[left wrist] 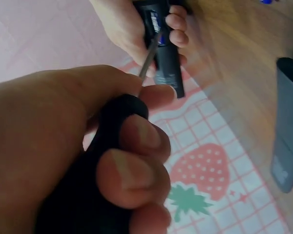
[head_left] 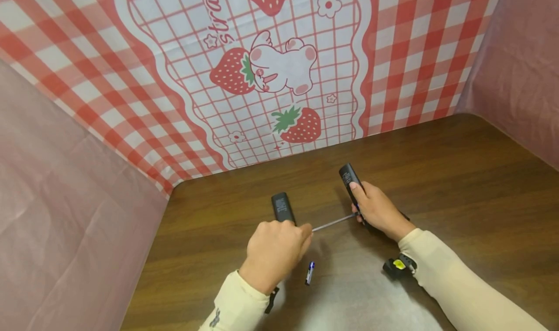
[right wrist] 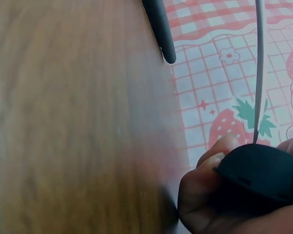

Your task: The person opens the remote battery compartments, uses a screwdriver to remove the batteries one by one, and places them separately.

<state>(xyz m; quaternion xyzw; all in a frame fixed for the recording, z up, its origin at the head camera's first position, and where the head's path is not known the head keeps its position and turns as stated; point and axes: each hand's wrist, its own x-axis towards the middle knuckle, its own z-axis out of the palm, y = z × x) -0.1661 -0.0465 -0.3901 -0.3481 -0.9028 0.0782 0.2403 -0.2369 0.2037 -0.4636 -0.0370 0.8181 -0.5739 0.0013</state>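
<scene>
Through the head view I had both hands over the wood-grain tabletop [head_left: 196, 258], and both were full. The left hand [head_left: 276, 247] had its fingers [left wrist: 136, 173] wrapped round the black handle of a screwdriver [head_left: 334, 223], whose thin metal shaft ran across to the other hand. The right hand [head_left: 379, 208] had its fingers curled round a black handheld device [head_left: 347, 174], held up at a tilt with the thumb along its printed face. From the left wrist I could see what seemed to be an open compartment in that device, with a blue-and-white marked piece in it that looked like a battery; the shaft's end reached this spot, though I could not tell whether it touched. A second black device [head_left: 281, 206] lay on the tabletop just beyond the left hand, its printed label showing; I could not see inside it. One loose battery [head_left: 310, 273], blue, silver and black, lay out on the tabletop between the two forearms. Behind it all hung a red-checked strawberry cloth [head_left: 406, 54], its lower edge meeting the tabletop.
</scene>
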